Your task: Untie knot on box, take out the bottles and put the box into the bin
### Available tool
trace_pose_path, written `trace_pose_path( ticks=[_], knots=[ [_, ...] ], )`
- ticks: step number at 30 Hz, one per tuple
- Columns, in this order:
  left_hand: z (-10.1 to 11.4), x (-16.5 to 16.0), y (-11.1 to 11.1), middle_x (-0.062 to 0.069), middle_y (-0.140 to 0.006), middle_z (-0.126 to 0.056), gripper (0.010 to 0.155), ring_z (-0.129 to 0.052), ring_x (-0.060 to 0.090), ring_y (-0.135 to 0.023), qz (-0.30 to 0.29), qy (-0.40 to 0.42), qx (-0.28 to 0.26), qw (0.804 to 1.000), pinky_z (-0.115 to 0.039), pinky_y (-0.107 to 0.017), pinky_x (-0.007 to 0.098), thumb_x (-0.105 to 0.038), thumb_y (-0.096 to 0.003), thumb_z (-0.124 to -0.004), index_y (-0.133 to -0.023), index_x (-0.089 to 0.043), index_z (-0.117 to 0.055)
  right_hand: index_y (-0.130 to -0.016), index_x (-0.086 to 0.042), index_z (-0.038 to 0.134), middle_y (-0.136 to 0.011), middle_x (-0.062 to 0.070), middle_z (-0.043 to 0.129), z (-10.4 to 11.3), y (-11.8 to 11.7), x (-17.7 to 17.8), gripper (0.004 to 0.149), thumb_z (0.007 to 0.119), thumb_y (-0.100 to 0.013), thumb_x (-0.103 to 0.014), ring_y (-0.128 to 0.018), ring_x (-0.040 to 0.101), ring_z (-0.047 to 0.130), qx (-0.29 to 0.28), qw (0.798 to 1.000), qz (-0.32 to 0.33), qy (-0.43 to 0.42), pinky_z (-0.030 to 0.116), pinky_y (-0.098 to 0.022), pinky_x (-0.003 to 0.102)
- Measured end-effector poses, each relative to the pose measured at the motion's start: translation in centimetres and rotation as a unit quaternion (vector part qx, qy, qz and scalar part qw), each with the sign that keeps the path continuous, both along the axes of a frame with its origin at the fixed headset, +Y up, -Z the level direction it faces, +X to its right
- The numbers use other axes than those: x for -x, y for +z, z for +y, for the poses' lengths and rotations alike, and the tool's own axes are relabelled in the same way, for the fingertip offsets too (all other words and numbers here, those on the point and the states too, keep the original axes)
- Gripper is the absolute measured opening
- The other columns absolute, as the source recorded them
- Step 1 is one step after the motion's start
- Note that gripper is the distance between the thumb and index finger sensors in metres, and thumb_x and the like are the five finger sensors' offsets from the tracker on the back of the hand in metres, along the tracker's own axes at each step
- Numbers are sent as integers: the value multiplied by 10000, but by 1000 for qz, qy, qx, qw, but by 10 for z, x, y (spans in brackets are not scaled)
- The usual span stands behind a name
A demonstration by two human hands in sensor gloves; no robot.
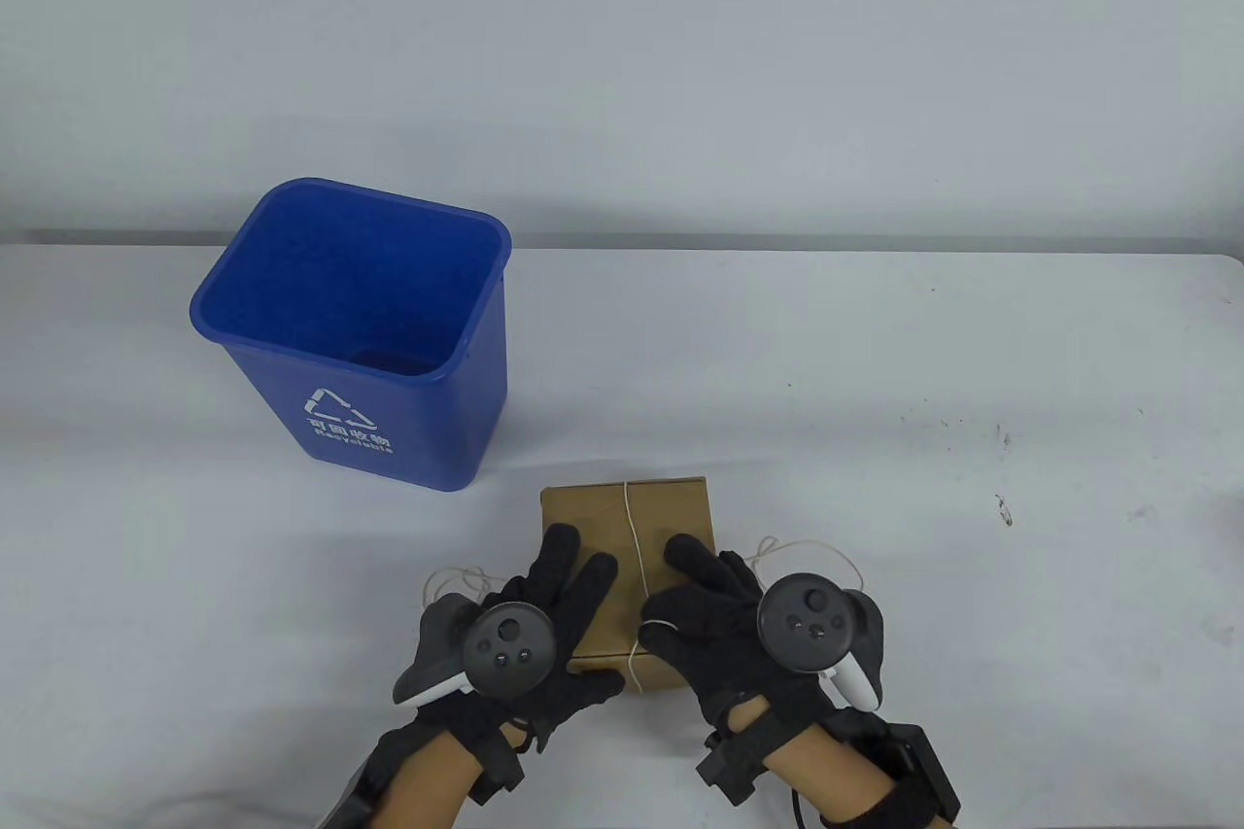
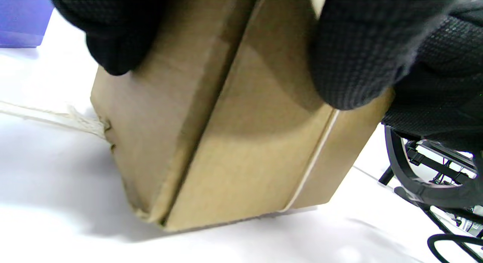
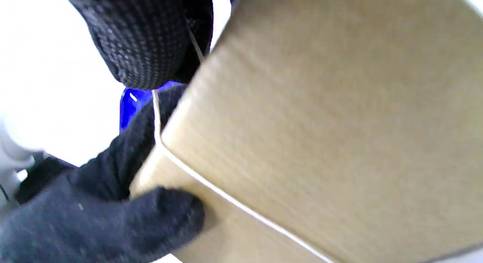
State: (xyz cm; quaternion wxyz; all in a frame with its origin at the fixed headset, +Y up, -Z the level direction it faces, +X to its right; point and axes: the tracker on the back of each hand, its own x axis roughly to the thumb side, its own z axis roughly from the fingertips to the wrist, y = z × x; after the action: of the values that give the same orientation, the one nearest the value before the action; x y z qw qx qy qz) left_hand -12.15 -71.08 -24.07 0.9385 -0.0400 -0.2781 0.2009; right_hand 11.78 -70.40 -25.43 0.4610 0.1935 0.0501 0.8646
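Observation:
A brown cardboard box lies near the table's front edge, bound by a thin white string. My left hand grips the box, with its fingers on the lid and its thumb against the near face. My right hand rests on the lid's right half and pinches the string at the near top edge. Loose string ends trail left and right of the box. In the left wrist view the box shows its string running down the near face. No bottles show. The blue bin stands open at the back left.
White tabletop stretches right of the box and behind it, with a few dark specks at the right. The bin stands close to the box's far left corner. A pale wall rises behind the table.

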Motion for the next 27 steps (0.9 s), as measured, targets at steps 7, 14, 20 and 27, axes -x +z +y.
trace_pose_path(
  ticks=[7,14,20,27],
  knots=[
    [-3,5,-5,167,-1163,-64,1002,-741,583,-746,-5,-11,15,1000,-668,-579,547,-582,-439,-863,-1145,-280,-219,-757,-247,813,-906,19,806,3,-23,-32,321,798,-468,-388,-840,608,722,33,998,-14,-60,707,-554,613],
    [-3,10,-8,136,-1177,-83,968,-716,559,-783,-1,-8,16,1000,-645,-604,558,-568,-445,-851,-1151,-312,-242,-753,-223,820,-843,34,847,-3,-43,-55,325,811,-466,-375,-740,408,880,68,990,-13,-122,761,-509,517],
    [-4,15,-12,87,-1186,-68,952,-675,551,-857,-2,-18,25,1000,-604,-644,586,-545,-446,-852,-1147,-352,-239,-748,-219,825,-842,39,846,8,-50,-75,317,813,-467,-366,-736,396,881,57,988,-2,-145,759,-510,513],
    [-3,22,-14,50,-1192,-64,950,-646,537,-904,-6,-23,39,999,-559,-668,612,-536,-446,-866,-1143,-380,-240,-750,-213,818,-847,44,836,8,-60,-121,313,807,-470,-353,-741,400,870,51,977,-104,-182,751,-511,516]
  ],
)
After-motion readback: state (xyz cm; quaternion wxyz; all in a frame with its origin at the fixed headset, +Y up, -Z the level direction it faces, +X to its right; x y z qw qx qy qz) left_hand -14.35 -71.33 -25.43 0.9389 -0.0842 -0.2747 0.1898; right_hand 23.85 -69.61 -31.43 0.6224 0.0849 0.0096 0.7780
